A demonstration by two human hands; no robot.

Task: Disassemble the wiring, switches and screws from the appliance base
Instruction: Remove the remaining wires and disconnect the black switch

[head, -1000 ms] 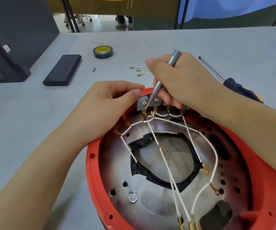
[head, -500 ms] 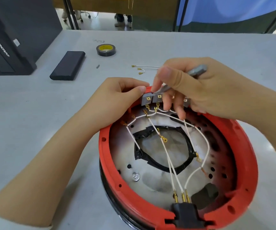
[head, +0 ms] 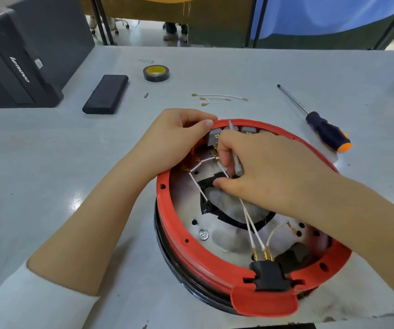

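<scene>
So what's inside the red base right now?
Inside the red base: white wires, black tape ring, grey switches, a black plug block. The right hand covers the middle switch terminals.

"lenovo" on black PC case (head: 13, 74)

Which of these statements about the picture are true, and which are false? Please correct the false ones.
1. The right hand holds a thin grey tool. True.
2. The tape roll lies inside the red base. False: it lies on the table, beyond the base.
3. The screwdriver is held by the left hand. False: it lies on the table, untouched.
4. Loose white wires lie on the table. True.
</scene>
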